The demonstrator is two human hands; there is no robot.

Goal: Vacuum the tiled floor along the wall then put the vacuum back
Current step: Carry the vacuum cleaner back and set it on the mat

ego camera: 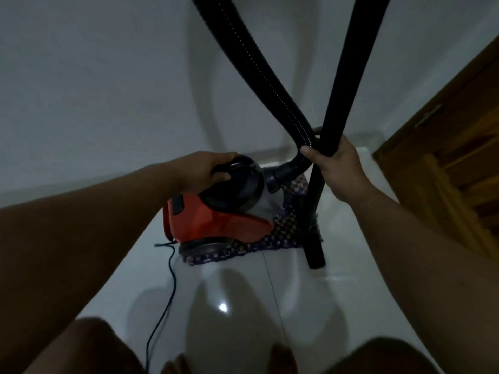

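Note:
A red and black canister vacuum (pixel 218 220) sits on a patterned mat (pixel 286 233) by the white wall. My left hand (pixel 205 171) grips the black handle on top of the canister. My right hand (pixel 337 171) is closed around the black rigid tube (pixel 348 76) and the ribbed hose (pixel 259 66) together, where they cross. The tube's open lower end (pixel 316 261) rests on the glossy tiled floor (pixel 243 306) beside the mat. The hose curves down into the canister's front.
A thin power cord (pixel 168 282) trails from the vacuum's rear across the tiles toward me. A brown wooden door (pixel 453 147) stands at the right. The white wall (pixel 94 90) runs behind the vacuum. My knees show at the bottom edge.

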